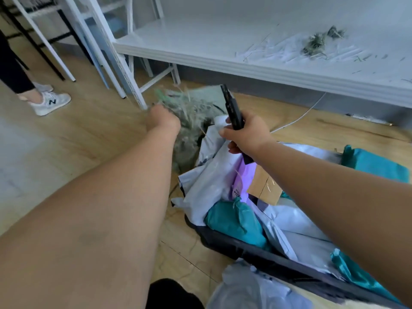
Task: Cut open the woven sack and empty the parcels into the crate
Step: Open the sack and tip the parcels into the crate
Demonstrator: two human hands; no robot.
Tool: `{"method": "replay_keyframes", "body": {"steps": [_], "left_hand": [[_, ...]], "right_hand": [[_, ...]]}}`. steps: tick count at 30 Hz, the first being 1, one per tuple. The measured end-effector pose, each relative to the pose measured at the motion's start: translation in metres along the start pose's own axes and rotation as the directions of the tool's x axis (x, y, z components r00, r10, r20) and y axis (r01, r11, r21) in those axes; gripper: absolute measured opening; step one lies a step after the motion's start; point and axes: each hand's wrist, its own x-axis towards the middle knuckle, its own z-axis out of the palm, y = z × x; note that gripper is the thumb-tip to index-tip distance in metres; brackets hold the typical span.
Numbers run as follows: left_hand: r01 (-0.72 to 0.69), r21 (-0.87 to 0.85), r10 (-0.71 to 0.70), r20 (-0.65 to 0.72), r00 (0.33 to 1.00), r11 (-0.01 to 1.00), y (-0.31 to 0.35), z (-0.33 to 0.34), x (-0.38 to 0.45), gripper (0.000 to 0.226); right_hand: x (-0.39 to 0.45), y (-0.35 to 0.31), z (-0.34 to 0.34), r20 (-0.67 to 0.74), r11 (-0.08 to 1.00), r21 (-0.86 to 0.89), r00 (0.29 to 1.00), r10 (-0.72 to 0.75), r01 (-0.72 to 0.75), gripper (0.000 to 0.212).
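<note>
A greenish woven sack (191,121), frayed and blurred, hangs at the far end of a dark crate (256,253). My left hand (163,119) is closed on the sack's frayed edge and holds it up. To its right, my right hand (243,132) grips a black utility knife (231,108) that points up and away. The crate is piled with parcels: white mailers (214,175), teal bags (231,221), a purple one (242,175) and a brown cardboard box (265,188). One white parcel (245,286) lies in front of the crate.
A low white shelf (245,63) runs along the back, strewn with sack threads and scraps (316,43). White rack legs (124,70) stand beside the sack. At the left stands another person's foot in a grey sneaker (50,103). A white cable (298,117) lies on the wooden floor.
</note>
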Motion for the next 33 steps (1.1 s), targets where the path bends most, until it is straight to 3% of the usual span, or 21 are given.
{"method": "replay_keyframes", "body": {"steps": [3, 7, 10, 13, 15, 18, 20, 23, 26, 29, 31, 33], "left_hand": [[0.036, 0.131, -0.051, 0.117, 0.992, 0.991, -0.008, 0.012, -0.014, 0.035], [0.02, -0.044, -0.023, -0.07, 0.997, 0.999, -0.003, 0.01, -0.024, 0.024], [-0.09, -0.201, 0.062, -0.141, 0.988, 0.976, -0.003, 0.019, -0.059, 0.018], [-0.253, -0.1, 0.243, -0.106, 0.964, 0.962, -0.011, 0.028, -0.091, 0.023], [-0.433, -0.126, 0.428, -0.067, 0.901, 0.892, -0.02, 0.033, -0.1, 0.03], [-0.537, -0.372, 0.638, 0.243, 0.731, 0.757, -0.028, 0.039, -0.111, 0.041], [-0.541, -0.337, 0.637, 0.381, 0.67, 0.77, -0.027, 0.037, -0.114, 0.026], [-0.459, -0.428, 0.609, 0.337, 0.718, 0.778, -0.021, 0.026, -0.113, 0.019], [-0.236, -0.638, 0.502, 0.274, 0.82, 0.733, -0.015, 0.022, -0.115, 0.027], [-0.131, -0.648, 0.378, 0.258, 0.889, 0.751, -0.013, 0.035, -0.121, 0.032], [-0.139, -0.581, 0.344, 0.258, 0.903, 0.802, -0.013, 0.04, -0.125, 0.031], [-0.198, -0.489, 0.384, 0.317, 0.867, 0.85, -0.011, 0.042, -0.131, 0.027]], "right_hand": [[-0.006, 0.012, 0.007, 0.054, 0.997, -0.078, 0.998, 0.019, -0.014, 0.028], [-0.012, 0.02, 0.011, 0.048, 0.951, -0.309, 0.999, 0.015, 0.001, 0.032], [-0.015, 0.017, 0.006, 0.114, 0.94, -0.34, 0.99, 0.085, -0.042, 0.027], [-0.017, 0.016, -0.004, 0.222, 0.987, -0.109, 0.965, 0.139, -0.118, 0.029], [-0.018, 0.015, -0.014, 0.248, 0.984, 0.108, 0.962, 0.11, -0.141, 0.029], [-0.021, 0.009, -0.028, 0.263, 0.974, 0.199, 0.963, 0.055, -0.11, 0.024], [-0.021, 0.006, -0.041, 0.269, 0.96, 0.256, 0.962, 0.044, -0.115, 0.022], [-0.024, 0.008, -0.059, 0.345, 0.926, 0.333, 0.937, 0.056, -0.178, 0.021], [-0.033, 0.024, -0.067, 0.461, 0.941, 0.235, 0.88, 0.112, -0.242, 0.011], [-0.045, 0.046, -0.068, 0.535, 0.952, 0.147, 0.831, 0.151, -0.268, 0.018], [-0.048, 0.053, -0.069, 0.454, 0.937, 0.203, 0.875, 0.167, -0.284, 0.021], [-0.045, 0.052, -0.076, 0.254, 0.912, 0.303, 0.946, 0.2, -0.275, 0.02]]}}
